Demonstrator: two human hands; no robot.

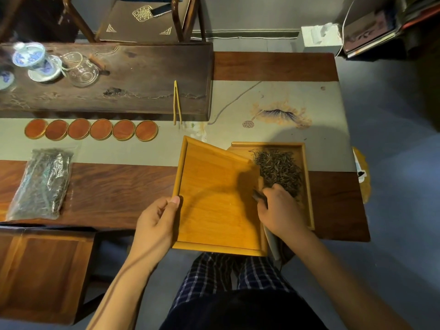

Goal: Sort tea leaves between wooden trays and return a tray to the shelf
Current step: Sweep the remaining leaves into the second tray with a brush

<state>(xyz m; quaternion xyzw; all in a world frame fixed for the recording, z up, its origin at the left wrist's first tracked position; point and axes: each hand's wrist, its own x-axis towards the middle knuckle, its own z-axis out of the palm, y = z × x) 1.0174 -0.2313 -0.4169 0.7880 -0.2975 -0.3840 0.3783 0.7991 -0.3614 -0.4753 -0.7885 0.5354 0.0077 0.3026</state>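
Long dark-brown wooden table, with a grey-green cloth runner painted with a lotus along its middle.

Far left corner: a dark slab tea board carrying a blue-and-white lidded porcelain cup on its saucer and a clear glass pitcher. Yellow bamboo tongs lie at the board's right end, tips reaching over its near edge. Just in front of the board, six round reddish wooden coasters sit in a touching row on the runner. Near the left edge, a clear plastic bag of dark tea leaves lies flat, half on the runner, half on bare wood. None of these lies between the hands and the trays.

Near right part of the table: a square light-yellow wooden tray with a raised rim, bare inside, tilted, its right side overlapping a second matching wooden tray that lies flat toward the right edge. A heap of dark, wiry loose tea leaves fills the middle of the flat tray.

Left hand: grasps the tilted tray's left rim, thumb on top of it, fingers curled underneath.

Right hand: at the tilted tray's right rim, fingers bent and closed around a thin dark implement, knuckles touching the near end of the leaf heap.
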